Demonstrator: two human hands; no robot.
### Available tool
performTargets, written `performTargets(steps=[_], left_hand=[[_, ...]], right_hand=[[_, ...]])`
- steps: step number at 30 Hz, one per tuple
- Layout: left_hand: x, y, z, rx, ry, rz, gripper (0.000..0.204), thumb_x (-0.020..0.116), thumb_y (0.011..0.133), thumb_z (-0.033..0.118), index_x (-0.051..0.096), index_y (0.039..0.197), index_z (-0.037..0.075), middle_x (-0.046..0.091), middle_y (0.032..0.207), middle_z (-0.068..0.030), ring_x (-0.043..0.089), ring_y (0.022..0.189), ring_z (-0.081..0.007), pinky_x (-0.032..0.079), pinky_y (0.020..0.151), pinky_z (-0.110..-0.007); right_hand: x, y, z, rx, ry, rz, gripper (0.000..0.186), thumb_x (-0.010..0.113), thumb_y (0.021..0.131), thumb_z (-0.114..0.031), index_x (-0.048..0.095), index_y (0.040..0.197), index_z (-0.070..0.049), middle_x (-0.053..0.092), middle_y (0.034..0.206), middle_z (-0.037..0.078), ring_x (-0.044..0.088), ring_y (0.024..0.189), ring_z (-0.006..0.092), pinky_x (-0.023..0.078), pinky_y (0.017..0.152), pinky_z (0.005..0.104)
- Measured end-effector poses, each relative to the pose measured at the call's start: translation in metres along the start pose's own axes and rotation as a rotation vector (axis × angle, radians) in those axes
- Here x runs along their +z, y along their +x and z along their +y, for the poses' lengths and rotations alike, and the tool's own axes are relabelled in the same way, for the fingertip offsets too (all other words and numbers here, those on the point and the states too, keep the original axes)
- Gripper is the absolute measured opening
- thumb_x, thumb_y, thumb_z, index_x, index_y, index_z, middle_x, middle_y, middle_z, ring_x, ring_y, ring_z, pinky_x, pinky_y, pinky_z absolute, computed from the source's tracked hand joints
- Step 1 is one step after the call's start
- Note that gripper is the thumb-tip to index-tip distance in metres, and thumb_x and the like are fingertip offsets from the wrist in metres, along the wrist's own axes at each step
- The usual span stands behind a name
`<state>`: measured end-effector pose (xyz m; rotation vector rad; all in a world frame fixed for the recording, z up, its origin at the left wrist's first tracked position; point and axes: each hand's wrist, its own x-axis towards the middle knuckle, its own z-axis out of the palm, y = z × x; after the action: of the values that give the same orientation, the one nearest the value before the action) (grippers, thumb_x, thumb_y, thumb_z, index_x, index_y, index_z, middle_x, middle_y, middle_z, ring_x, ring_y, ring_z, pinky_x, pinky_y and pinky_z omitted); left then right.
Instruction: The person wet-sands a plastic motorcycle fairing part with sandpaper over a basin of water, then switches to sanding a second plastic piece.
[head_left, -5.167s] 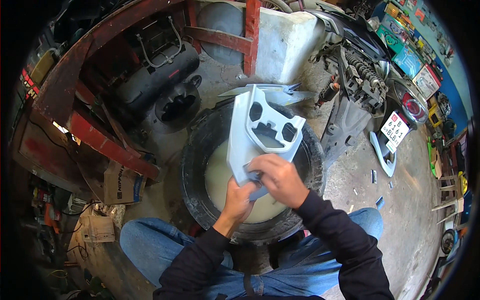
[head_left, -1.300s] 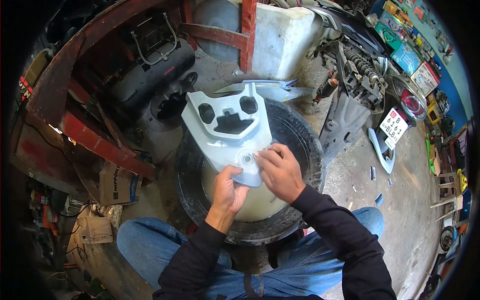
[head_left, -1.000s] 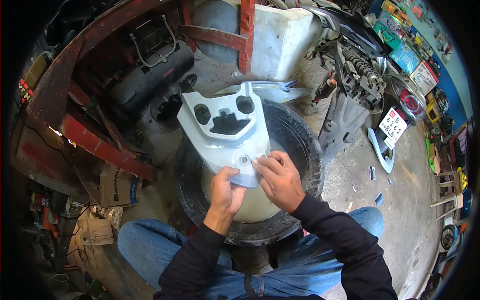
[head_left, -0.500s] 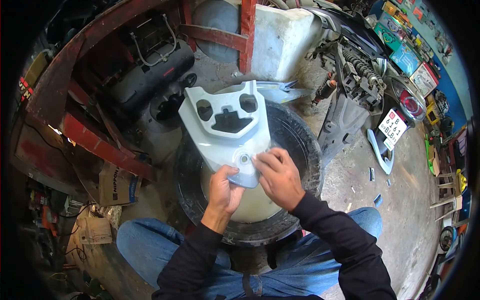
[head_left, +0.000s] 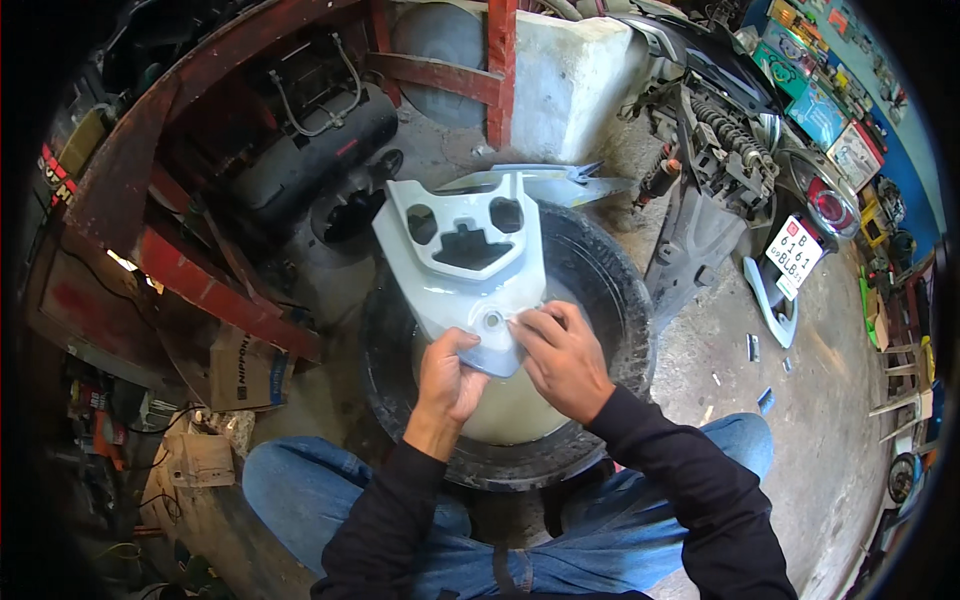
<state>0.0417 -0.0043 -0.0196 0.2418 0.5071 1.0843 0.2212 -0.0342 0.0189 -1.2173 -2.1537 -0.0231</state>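
A glossy pale silver-blue plastic motorcycle body panel (head_left: pixel 462 300) is held over a round black tub (head_left: pixel 638 330) with cloudy water (head_left: pixel 515 415) in its bottom. The panel has several cut-outs at its far end and a small round hole near its narrow near end. My left hand (head_left: pixel 447 382) is closed on that near end, thumb on top and fingers underneath. Beside the round hole, the bent fingers of my right hand (head_left: pixel 566 352) press together against the panel's right edge. Whatever those fingertips may hold is hidden.
Behind the tub lies another pale panel (head_left: pixel 560 183). A partly stripped motorcycle (head_left: pixel 715 150) stands at the far right, near a white block (head_left: pixel 570 85). To the left are a red frame (head_left: pixel 205 285), a black air tank (head_left: pixel 320 145) and a cardboard box (head_left: pixel 245 372).
The whole view has shifted slightly. My left hand keeps its hold on the panel, and my right fingers stay by the round hole with only a slight shift.
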Motion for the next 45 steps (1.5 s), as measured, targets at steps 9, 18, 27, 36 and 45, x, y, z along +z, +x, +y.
performTargets(steps=[9,18,27,36,45], left_hand=[[0.002,-0.001,-0.011,0.058,-0.033,0.013,0.051,0.051,0.085,0.005,0.046,0.134,-0.011,0.058,0.131,-0.0197,0.057,0.124,-0.032,0.043,0.11,-0.049],[0.01,-0.002,-0.009,0.047,-0.048,0.03,0.052,0.05,0.084,0.004,0.046,0.134,-0.011,0.057,0.131,-0.02,0.056,0.124,-0.0332,0.043,0.11,-0.05],[0.021,0.001,-0.015,0.094,-0.104,0.027,0.048,0.049,0.097,0.015,0.042,0.14,-0.006,0.054,0.137,-0.0191,0.054,0.128,-0.0333,0.04,0.113,-0.052],[0.022,0.004,-0.012,0.171,-0.09,0.053,0.049,0.043,0.106,0.037,0.044,0.142,0.004,0.056,0.139,-0.013,0.053,0.129,-0.0302,0.042,0.112,-0.047],[0.008,0.008,0.001,-0.059,-0.031,0.069,0.044,0.06,0.091,-0.001,0.048,0.133,-0.01,0.057,0.134,-0.0197,0.055,0.128,-0.0326,0.047,0.113,-0.046]], right_hand=[[0.006,-0.005,-0.009,-0.034,0.018,0.016,0.042,0.069,0.07,-0.002,0.068,0.112,-0.001,0.062,0.109,0.009,0.056,0.102,0.0318,0.05,0.091,0.0398],[0.003,0.009,0.01,-0.016,-0.068,0.053,0.037,0.069,0.071,-0.004,0.069,0.108,-0.002,0.063,0.104,0.007,0.056,0.099,0.0296,0.05,0.087,0.0392],[0.005,0.0,-0.017,-0.034,0.015,0.009,0.037,0.069,0.073,-0.005,0.069,0.11,-0.002,0.062,0.109,0.007,0.055,0.103,0.0292,0.05,0.089,0.0394],[0.008,-0.006,0.006,-0.002,-0.022,-0.025,0.044,0.07,0.072,-0.003,0.068,0.116,-0.004,0.061,0.111,0.008,0.056,0.105,0.0313,0.05,0.092,0.0407],[-0.017,0.015,0.025,-0.059,-0.08,0.036,0.041,0.071,0.072,0.0,0.069,0.113,-0.005,0.063,0.106,0.009,0.059,0.104,0.0312,0.053,0.09,0.0413]])
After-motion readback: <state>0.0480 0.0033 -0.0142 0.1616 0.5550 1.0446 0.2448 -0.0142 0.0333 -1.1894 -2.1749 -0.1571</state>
